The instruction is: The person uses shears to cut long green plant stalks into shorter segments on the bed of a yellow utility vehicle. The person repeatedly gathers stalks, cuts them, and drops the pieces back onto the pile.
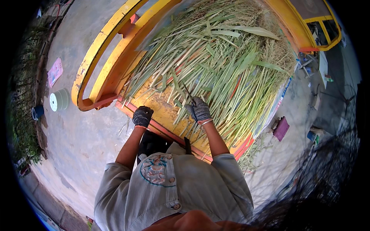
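Note:
Long green stalks (pixel 216 81) with leaves and seed heads lie in a thick layer across the yellow metal bed (pixel 158 101) in front of me. My right hand (pixel 199 110), in a grey knit glove, is closed around a knife (pixel 187 91). Its thin dark blade points up and left over the stalks, and the glove hides the handle. Above the near left part of the bed, close to its red edge, my left hand (pixel 142 116) is curled into a gloved fist. Nothing shows sticking out of it.
Curved yellow rails (pixel 103 63) rise at the bed's left, and another yellow frame (pixel 293 23) stands at the far right. On the concrete floor are a pale green round tub (pixel 59 100), a pink bag (pixel 55 72) and a purple object (pixel 281 128).

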`<state>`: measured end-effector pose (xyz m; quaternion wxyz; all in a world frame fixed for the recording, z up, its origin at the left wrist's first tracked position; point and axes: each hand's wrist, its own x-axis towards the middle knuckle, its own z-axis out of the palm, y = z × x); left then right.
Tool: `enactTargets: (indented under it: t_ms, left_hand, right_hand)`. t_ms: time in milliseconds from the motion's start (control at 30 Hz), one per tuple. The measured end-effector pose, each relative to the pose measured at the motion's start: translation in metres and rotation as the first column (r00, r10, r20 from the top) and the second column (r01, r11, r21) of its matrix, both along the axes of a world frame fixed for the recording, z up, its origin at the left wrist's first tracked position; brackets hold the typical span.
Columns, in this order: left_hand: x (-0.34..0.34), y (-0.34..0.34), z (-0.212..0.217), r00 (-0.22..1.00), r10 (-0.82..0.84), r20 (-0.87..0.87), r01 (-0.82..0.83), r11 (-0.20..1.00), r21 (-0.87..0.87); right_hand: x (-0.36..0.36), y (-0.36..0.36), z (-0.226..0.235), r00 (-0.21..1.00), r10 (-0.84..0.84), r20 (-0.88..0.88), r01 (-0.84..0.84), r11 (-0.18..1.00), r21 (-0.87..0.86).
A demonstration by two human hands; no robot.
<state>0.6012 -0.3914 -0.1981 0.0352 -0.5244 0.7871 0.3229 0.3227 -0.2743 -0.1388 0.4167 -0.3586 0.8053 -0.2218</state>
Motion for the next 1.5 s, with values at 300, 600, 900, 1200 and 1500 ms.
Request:
enactTargets:
  t_ms: [300, 600, 900, 1200, 1500]
  left_hand:
    - [-0.108, -0.040, -0.031, 0.999, 0.008, 0.038, -0.005, 0.998, -0.067]
    - [-0.087, 0.014, -0.084, 0.752, 0.520, -0.405, -0.184, 0.756, 0.629]
    - [-0.105, 0.056, 0.012, 0.602, 0.792, -0.104, -0.084, 0.193, 0.978]
    - [-0.111, 0.076, 0.014, 0.679, 0.727, -0.103, -0.067, 0.201, 0.977]
    - [-0.088, 0.054, 0.001, 0.718, 0.691, -0.083, -0.141, 0.261, 0.955]
  right_hand:
    - [-0.034, -0.056, -0.052, 0.848, 0.485, -0.213, -0.373, 0.833, 0.409]
    - [-0.044, 0.006, -0.042, 0.947, 0.290, 0.135, -0.318, 0.898, 0.303]
    - [-0.003, 0.055, -0.046, 0.718, -0.348, 0.602, 0.086, 0.904, 0.419]
    - [-0.011, 0.079, -0.051, 0.945, 0.247, 0.214, -0.265, 0.963, 0.057]
    - [-0.002, 0.109, -0.033, 0.947, 0.102, 0.304, -0.109, 0.994, 0.006]
